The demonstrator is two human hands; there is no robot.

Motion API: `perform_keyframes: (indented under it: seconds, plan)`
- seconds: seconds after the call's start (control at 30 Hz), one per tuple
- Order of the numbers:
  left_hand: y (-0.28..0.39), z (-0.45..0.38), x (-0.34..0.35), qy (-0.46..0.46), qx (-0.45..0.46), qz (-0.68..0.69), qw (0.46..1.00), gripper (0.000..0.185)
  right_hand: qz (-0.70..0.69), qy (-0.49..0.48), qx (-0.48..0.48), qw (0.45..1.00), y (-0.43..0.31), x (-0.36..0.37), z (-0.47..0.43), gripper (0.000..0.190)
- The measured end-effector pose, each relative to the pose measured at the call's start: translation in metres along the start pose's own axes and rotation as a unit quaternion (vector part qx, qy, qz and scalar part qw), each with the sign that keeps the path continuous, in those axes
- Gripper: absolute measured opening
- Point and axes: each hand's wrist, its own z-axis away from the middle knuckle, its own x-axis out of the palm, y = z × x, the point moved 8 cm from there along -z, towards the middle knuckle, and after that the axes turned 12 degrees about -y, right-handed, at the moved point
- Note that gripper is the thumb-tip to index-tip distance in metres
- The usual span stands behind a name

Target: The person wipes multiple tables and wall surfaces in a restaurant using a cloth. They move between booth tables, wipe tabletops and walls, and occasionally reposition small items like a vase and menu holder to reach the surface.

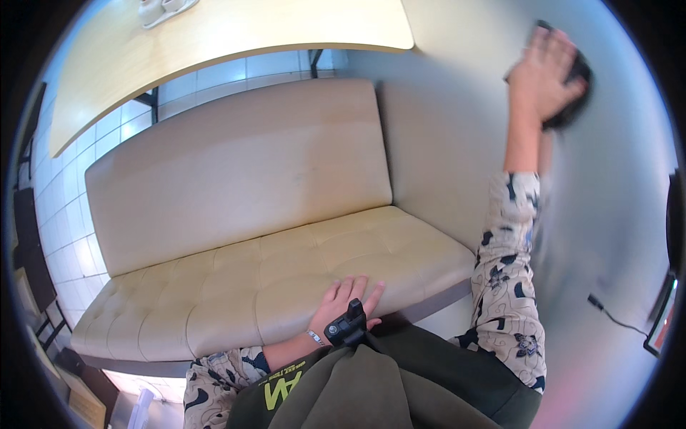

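Observation:
With fingers spread, my right hand [544,75] presses a dark cloth [576,102] flat against the smooth grey wall [600,187] at the upper right. The cloth is partly hidden under the palm and blurred at its edge. My left hand [343,305] rests on the front edge of the tufted beige bench seat [343,241], fingers apart, with nothing seen in it. Part of that hand is hidden behind a black clip or mount [347,324] at my chest. The bench's padded backrest [241,166] rises beyond the seat and shows a faint mark.
A light wooden table [241,32] stands behind the backrest, bearing a white tray [171,13] with crockery. A black cable [619,322] runs beside a framed screen or panel [662,319] at the right. White floor tiles [69,225] and dark furniture [32,241] lie left.

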Motion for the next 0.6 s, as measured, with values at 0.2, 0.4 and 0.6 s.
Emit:
perform_keyframes:
  seconds: [0.2, 0.4, 0.6]
  plan:
    - [-0.002, -0.002, 0.001, 0.025, 0.013, 0.005, 1.000, 0.074, -0.140, -0.076, -0.296, 0.942, -0.175, 0.055, 0.122, 0.051]
    - [0.003, 0.000, -0.001, 0.051, 0.022, -0.007, 0.998, 0.072, -0.203, -0.157, -0.396, 0.882, -0.130, 0.086, 0.250, 0.046]
    - [-0.008, -0.013, -0.003, -0.034, -0.004, 0.018, 0.999, 0.067, -0.371, -0.179, -0.389, 0.824, -0.062, 0.048, 0.245, 0.039]
